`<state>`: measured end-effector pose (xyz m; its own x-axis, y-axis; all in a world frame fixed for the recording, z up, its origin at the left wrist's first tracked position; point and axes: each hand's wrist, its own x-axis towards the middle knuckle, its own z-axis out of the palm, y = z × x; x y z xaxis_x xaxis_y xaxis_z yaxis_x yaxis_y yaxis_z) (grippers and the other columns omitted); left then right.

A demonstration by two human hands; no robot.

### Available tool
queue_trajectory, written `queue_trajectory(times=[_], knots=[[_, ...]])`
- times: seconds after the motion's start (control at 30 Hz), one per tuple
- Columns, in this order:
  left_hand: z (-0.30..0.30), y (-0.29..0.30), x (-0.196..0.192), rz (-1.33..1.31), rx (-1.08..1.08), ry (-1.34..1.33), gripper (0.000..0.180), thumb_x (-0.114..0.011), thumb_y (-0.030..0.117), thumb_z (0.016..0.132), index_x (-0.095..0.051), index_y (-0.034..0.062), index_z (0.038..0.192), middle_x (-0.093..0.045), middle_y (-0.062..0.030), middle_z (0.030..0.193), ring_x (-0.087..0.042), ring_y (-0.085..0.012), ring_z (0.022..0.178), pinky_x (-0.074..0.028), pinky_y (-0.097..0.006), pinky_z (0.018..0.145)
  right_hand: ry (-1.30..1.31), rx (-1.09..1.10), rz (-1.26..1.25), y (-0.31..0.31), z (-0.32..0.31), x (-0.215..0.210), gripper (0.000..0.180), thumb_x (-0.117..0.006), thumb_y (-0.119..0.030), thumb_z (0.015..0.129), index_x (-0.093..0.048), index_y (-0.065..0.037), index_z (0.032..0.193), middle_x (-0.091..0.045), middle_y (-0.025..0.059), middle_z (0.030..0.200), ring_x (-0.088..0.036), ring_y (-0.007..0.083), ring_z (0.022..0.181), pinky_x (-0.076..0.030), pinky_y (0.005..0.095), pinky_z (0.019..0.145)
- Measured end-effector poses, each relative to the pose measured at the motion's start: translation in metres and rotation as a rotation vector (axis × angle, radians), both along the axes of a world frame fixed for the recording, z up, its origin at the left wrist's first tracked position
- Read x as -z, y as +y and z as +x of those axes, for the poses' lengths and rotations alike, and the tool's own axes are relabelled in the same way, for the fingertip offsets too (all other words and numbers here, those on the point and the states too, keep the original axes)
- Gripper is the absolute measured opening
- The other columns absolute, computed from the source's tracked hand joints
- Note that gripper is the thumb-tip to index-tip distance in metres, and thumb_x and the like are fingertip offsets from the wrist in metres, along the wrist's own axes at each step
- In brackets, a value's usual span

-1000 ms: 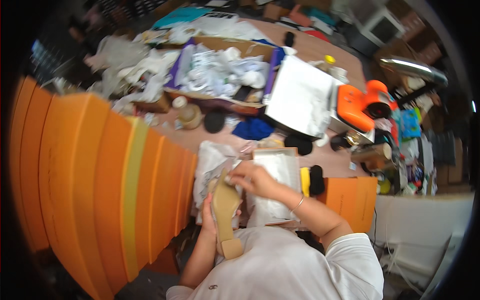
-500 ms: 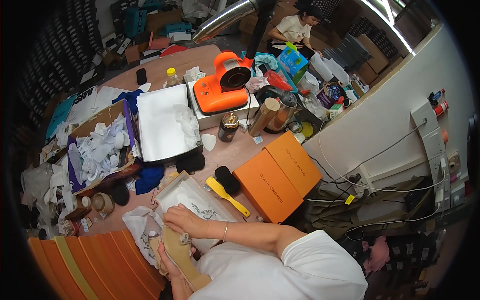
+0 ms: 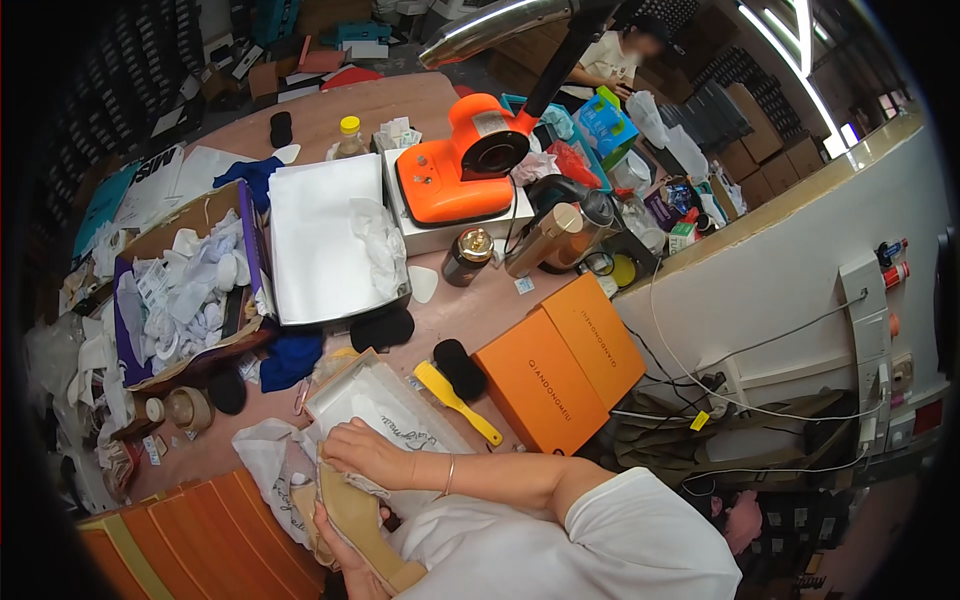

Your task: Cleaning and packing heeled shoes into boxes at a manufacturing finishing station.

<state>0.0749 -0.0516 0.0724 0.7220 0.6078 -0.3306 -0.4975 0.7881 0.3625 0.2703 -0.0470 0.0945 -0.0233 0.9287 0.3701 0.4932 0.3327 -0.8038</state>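
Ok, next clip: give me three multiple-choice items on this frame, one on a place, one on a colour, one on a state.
1. Where is the yellow-handled brush?
A. on the table between the open white box and the orange boxes
B. inside the cardboard box of paper
C. on the floor

2. What colour is the machine on the white block?
A. blue
B. orange
C. green

3. What is the right hand doing?
A. hanging free
B. resting on the tan shoe
C. holding the brush

Answers:
1 A, the brush lies on the table top between the two.
2 B, its shell is bright orange.
3 B, the fingers lie on the shoe, which the left hand holds from below.
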Motion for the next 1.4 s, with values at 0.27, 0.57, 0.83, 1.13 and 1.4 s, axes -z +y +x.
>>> queue_trajectory(times=[0.27,0.57,0.83,1.13,1.4], knots=[[0.013,0.004,-0.03,-0.097,-0.05,0.368,0.062,-0.033,0.052,0.094,-0.046,0.0039,0.132,-0.054,-0.0116,0.125,-0.053,-0.0229,0.113,-0.043,-0.038,0.096,-0.048,-0.108,0.059,-0.027,-0.033,-0.017,0.015,-0.066,-0.012,0.073,-0.054,-0.009,0.082,-0.047,0.0057,0.077,-0.05,0.0259,0.075,-0.036,0.0359,0.07],[0.012,-0.024,-0.06,-0.043,-0.238,0.327,0.06,-0.029,0.051,0.097,-0.043,0.0063,0.134,-0.052,-0.0117,0.127,-0.053,-0.0237,0.114,-0.044,-0.038,0.097,-0.175,-0.009,0.175,0.007,-0.03,-0.025,0.013,-0.064,-0.014,0.072,-0.054,-0.012,0.081,-0.047,0.0023,0.075,-0.05,0.0198,0.075,-0.036,0.0316,0.071],[0.002,-0.036,-0.07,-0.072,-0.223,0.259,0.06,-0.029,0.052,0.096,-0.047,0.0063,0.13,-0.056,-0.0117,0.12,-0.057,-0.0229,0.107,-0.047,-0.038,0.093,-0.147,-0.138,0.149,-0.045,-0.037,-0.047,0.015,-0.064,-0.013,0.073,-0.055,-0.011,0.085,-0.049,0.0045,0.08,-0.051,0.0234,0.082,-0.036,0.0353,0.073],[-0.003,-0.044,-0.055,0.062,-0.067,0.196,0.06,-0.03,0.053,0.096,-0.051,0.0049,0.125,-0.06,-0.0108,0.111,-0.061,-0.0228,0.094,-0.053,-0.039,0.077,-0.162,-0.179,0.196,-0.097,-0.021,-0.05,0.016,-0.068,-0.007,0.073,-0.059,-0.01,0.085,-0.053,0.003,0.079,-0.052,0.0207,0.076,-0.037,0.0325,0.068],[0.014,-0.043,-0.056,-0.155,-0.223,0.296,0.068,-0.028,0.058,0.093,-0.049,0.0026,0.126,-0.061,-0.0144,0.109,-0.061,-0.0269,0.09,-0.052,-0.04,0.068,-0.212,-0.263,0.161,-0.095,-0.018,-0.067,0.013,-0.066,-0.01,0.075,-0.058,-0.009,0.085,-0.051,0.0043,0.077,-0.052,0.0217,0.076,-0.036,0.0339,0.069]])
